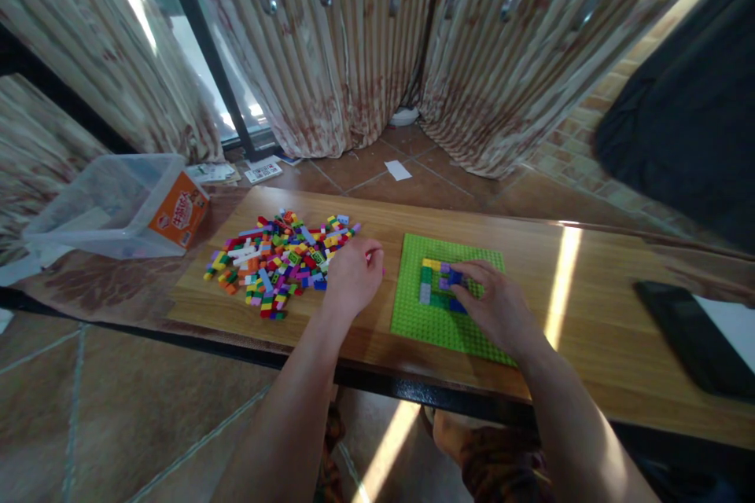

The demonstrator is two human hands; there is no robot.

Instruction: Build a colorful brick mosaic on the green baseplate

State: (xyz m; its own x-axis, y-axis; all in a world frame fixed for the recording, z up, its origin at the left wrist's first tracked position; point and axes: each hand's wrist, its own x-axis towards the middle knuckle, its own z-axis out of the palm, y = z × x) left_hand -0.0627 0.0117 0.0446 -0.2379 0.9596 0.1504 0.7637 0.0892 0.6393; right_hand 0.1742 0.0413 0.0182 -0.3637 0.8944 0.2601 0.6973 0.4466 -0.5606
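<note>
A green studded baseplate (406, 306) lies on the wooden board, carrying toy bricks joined in an angular outline of yellow, green, grey and blue. Over it, my right hand (492, 302) pinches a dark blue toy brick (454, 277) beside small purple bricks (444, 283). Whether that brick is pressed onto the studs cannot be told. My left hand (355, 271) is closed just left of the baseplate, with a small pinkish-red toy brick (370, 255) showing among its curled fingers. Next to it spreads a loose pile of mixed toy bricks (283, 259).
A clear plastic box (112, 212) with an orange label stands at the left. On the right lie a black flat object (684, 330) and white paper (731, 330). The wooden board (590, 314) has a dark front edge. Striped curtains (366, 55) hang behind.
</note>
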